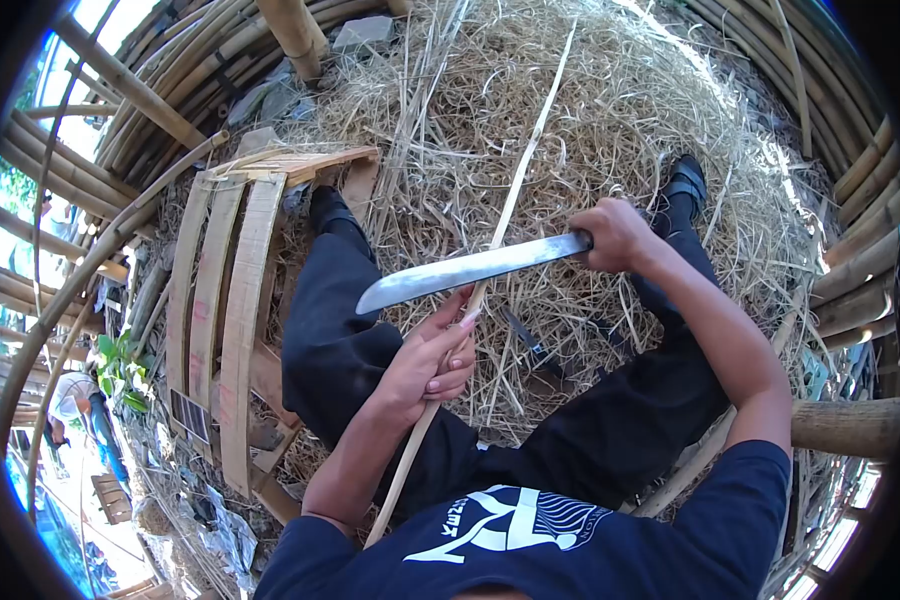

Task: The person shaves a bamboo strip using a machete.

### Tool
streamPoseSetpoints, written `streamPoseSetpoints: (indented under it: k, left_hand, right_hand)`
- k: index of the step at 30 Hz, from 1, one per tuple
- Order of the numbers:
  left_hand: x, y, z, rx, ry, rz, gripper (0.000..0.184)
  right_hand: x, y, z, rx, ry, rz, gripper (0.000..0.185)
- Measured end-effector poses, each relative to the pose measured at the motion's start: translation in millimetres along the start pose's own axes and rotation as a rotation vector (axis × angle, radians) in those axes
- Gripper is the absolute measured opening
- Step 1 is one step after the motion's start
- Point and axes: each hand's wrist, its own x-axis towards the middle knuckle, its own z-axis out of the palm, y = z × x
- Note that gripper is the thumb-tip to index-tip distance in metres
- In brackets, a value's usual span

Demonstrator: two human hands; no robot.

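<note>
My right hand (615,235) is closed around the dark handle of a machete (470,268). Its broad, pale blade points left and lies across a long, thin bamboo strip (518,180). My left hand (432,362) grips that strip just below the blade, fingers wrapped round it. From there the strip runs up and away over the straw and down past my left forearm towards my body. Whether the blade's edge touches the strip, I cannot tell. A dark, narrow object (532,342), perhaps another blade, lies on the straw between my legs.
A wooden slatted crate (238,320) stands beside my left leg. Bamboo shavings and straw (570,110) cover the ground. Stacked bamboo poles (200,75) line the upper left, with more poles (860,275) at the right. Another person (75,400) is partly visible at far left.
</note>
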Motion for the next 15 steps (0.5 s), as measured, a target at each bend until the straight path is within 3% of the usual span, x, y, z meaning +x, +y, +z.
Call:
streamPoseSetpoints:
  k: [2, 4, 6, 7, 9, 15]
  left_hand:
    - [-1.5, -2.7, 0.3, 0.033, 0.04, -0.006, 0.044]
    - [-3.5, -4.8, 2.7, 0.037, 0.057, -0.031, 0.044]
    - [-3.7, -4.1, 0.9, -0.003, 0.023, -0.013, 0.045]
    - [-5.4, -2.2, -0.4, -0.004, 0.02, -0.008, 0.045]
    - [-6.1, 4.2, -2.5, -0.016, -0.013, 0.021, 0.045]
    - [-0.8, -1.8, -1.0, -0.026, -0.011, 0.04, 0.044]
  right_hand:
    - [12.2, 32.8, 5.9, -0.203, -0.113, 0.197, 0.012]
    - [11.9, 68.6, -1.4, 0.047, 0.059, 0.693, 0.024]
    - [0.6, 89.1, -2.9, 0.047, 0.291, 0.853, 0.031]
    - [-7.1, 105.5, 6.3, 0.043, 0.294, 0.85, 0.031]
    - [-19.0, 130.1, 16.6, 0.272, 0.272, 1.051, 0.036]
    - [-26.9, 115.9, 10.8, 0.307, 0.178, 0.863, 0.037]
